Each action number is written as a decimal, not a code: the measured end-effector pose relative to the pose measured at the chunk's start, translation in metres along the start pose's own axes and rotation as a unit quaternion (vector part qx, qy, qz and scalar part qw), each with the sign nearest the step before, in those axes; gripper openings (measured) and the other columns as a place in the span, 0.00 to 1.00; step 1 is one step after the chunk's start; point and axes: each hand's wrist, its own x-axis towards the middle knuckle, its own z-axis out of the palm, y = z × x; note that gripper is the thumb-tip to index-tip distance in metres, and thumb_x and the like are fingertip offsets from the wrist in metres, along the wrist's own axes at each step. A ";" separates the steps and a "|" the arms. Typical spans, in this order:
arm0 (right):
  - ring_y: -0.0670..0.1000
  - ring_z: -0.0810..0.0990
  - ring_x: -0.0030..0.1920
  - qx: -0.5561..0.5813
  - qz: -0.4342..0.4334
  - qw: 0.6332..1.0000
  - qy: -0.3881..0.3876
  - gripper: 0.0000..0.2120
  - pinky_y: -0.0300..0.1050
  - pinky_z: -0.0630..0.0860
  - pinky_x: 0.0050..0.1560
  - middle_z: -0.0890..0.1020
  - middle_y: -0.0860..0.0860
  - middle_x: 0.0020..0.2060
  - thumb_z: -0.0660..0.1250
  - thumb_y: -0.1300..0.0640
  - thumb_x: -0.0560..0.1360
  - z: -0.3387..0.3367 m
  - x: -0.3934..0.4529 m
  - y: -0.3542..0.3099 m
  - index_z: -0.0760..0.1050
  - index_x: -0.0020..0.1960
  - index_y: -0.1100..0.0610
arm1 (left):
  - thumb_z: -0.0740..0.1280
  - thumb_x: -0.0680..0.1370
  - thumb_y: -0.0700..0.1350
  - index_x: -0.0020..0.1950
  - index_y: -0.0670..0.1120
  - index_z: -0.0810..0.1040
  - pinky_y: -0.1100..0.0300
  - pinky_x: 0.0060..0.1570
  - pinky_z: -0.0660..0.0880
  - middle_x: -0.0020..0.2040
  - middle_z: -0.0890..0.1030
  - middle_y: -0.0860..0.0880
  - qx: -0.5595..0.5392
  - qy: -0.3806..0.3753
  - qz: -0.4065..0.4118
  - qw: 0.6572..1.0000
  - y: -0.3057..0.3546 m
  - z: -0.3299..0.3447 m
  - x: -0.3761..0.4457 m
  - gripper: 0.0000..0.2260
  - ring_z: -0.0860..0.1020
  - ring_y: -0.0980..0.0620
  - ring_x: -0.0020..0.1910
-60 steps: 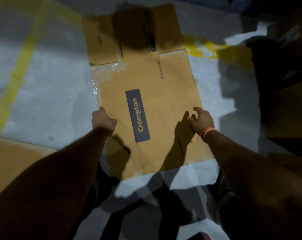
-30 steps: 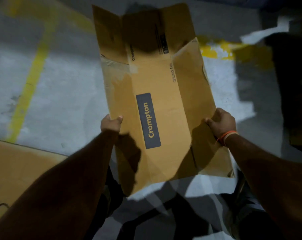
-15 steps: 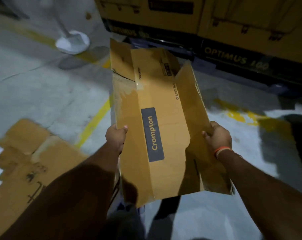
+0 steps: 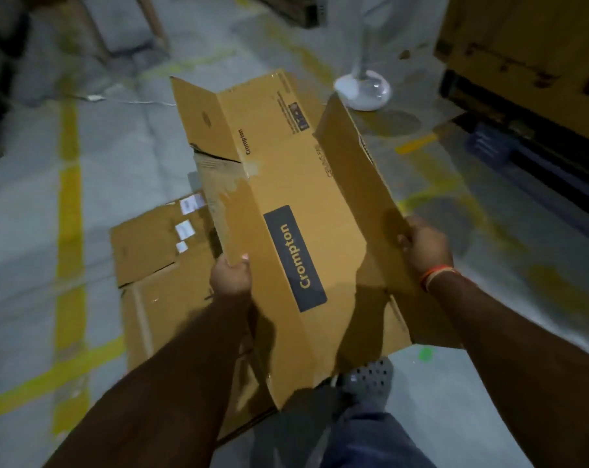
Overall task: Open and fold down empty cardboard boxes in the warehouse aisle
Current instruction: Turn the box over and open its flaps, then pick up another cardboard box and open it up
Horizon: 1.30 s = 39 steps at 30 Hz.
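Head view, looking down the person's arms: a long cardboard box, printed "Crompton" on a dark label, is held up off the floor, between both hands, in front of the legs. It is partly collapsed, its side panels angled up like a shallow trough, and its far-end flaps stand open; nothing shows inside it. The left hand grips the left panel's edge, fingers curled round the cardboard. The right hand holds the right panel's edge the same way, its fingers wrapped over the rim, an orange band at the wrist.

Below and to the left, a flattened box lies on the grey floor, with small white labels on it; the held box overlaps it in the view. Yellow lines run across the floor. A white fan base stands beyond the box, and large stacked cartons fill the upper right. A grey perforated shoe shows under the box's near end.
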 end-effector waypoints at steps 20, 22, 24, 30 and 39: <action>0.61 0.74 0.69 0.078 0.105 0.978 -0.164 0.33 0.54 0.71 0.69 0.74 0.60 0.71 0.71 0.52 0.78 0.092 -0.083 -0.050 0.62 0.77 0.61 | 0.75 0.75 0.45 0.62 0.41 0.82 0.51 0.63 0.72 0.62 0.80 0.40 0.270 -0.116 0.157 0.943 -0.053 -0.055 0.035 0.17 0.78 0.40 0.61; 0.60 0.77 0.66 0.099 0.120 0.979 -0.129 0.30 0.54 0.72 0.68 0.76 0.59 0.69 0.71 0.54 0.78 0.067 -0.100 -0.031 0.65 0.76 0.60 | 0.74 0.77 0.45 0.62 0.44 0.83 0.54 0.64 0.71 0.64 0.79 0.43 0.265 -0.200 0.193 0.923 -0.031 -0.025 0.008 0.14 0.77 0.43 0.63; 0.59 0.78 0.64 0.117 0.133 0.980 -0.093 0.28 0.52 0.74 0.66 0.77 0.58 0.68 0.71 0.56 0.78 0.039 -0.120 -0.011 0.67 0.75 0.59 | 0.73 0.78 0.45 0.62 0.45 0.83 0.55 0.63 0.71 0.65 0.80 0.46 0.264 -0.266 0.245 0.894 -0.012 0.003 -0.020 0.13 0.76 0.44 0.65; 0.56 0.80 0.61 0.152 0.193 0.969 0.025 0.23 0.47 0.75 0.62 0.78 0.55 0.66 0.69 0.59 0.79 -0.056 -0.198 0.060 0.70 0.73 0.57 | 0.73 0.79 0.43 0.59 0.46 0.84 0.61 0.53 0.72 0.61 0.83 0.49 0.210 -0.429 0.316 0.820 0.055 0.067 -0.144 0.10 0.80 0.49 0.55; 0.56 0.79 0.60 0.187 0.282 0.925 0.173 0.24 0.49 0.78 0.58 0.77 0.56 0.66 0.69 0.59 0.78 -0.175 -0.354 0.153 0.70 0.73 0.58 | 0.72 0.79 0.43 0.64 0.46 0.81 0.58 0.56 0.75 0.60 0.82 0.50 0.141 -0.561 0.368 0.728 0.095 0.093 -0.371 0.13 0.80 0.50 0.57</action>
